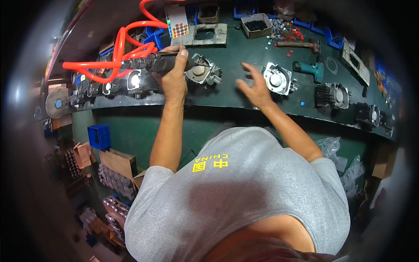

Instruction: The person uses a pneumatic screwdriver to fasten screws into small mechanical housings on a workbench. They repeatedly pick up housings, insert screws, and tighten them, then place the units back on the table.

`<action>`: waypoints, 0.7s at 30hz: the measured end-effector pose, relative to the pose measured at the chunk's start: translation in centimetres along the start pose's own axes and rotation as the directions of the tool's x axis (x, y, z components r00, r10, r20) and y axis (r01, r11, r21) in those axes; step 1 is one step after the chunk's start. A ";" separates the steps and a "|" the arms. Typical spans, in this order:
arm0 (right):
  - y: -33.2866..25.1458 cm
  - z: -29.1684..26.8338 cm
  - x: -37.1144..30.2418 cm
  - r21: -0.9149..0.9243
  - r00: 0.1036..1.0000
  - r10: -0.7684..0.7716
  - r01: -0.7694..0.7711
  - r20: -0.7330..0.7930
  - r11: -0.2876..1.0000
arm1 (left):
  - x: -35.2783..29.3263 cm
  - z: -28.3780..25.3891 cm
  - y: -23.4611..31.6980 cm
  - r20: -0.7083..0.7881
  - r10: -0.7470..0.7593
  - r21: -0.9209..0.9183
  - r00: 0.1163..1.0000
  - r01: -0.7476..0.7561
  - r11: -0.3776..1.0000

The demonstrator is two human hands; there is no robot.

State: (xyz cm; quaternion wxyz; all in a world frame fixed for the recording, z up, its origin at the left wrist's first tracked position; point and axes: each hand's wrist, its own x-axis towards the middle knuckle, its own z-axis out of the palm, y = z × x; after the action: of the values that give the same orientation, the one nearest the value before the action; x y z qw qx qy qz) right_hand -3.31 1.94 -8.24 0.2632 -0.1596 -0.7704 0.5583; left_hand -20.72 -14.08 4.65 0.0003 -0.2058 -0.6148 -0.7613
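Presently, head view: left hand [174, 81], grip wrapped around black air tool [162, 63], red hose [117, 65] attached; tool's nose at silver casting [200, 75] on green bench [227, 95], contact unclear. Right hand [258, 91], grip released, fingers spread, just beside second casting [277, 79]. Teal drill [310, 69] farther right; hammer [296, 44] beyond.

Red hose [118, 47] cropped above, left hand [174, 81] partly behind tool [163, 62]
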 end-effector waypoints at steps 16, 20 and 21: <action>3.4 14.7 2.8 -0.131 0.962 0.259 -0.247 0.084 0.960 | 5.1 -6.2 -6.9 0.033 -0.019 -0.048 0.999 0.020 0.999; 3.6 14.7 2.6 -0.143 0.967 0.245 -0.233 0.074 0.962 | 5.1 -5.7 -5.5 0.073 -0.097 0.067 0.993 0.093 0.993; 3.7 14.7 2.6 -0.150 0.970 0.234 -0.222 0.070 0.963 | 5.4 -5.3 -5.1 0.129 -0.098 0.066 0.987 0.091 0.994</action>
State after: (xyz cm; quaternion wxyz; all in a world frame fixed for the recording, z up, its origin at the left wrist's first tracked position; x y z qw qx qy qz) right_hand -14.16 -6.93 -14.62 0.1513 -0.2410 -0.7951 0.5356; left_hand -28.58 -16.49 0.75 -0.0703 -0.2261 -0.6451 -0.7265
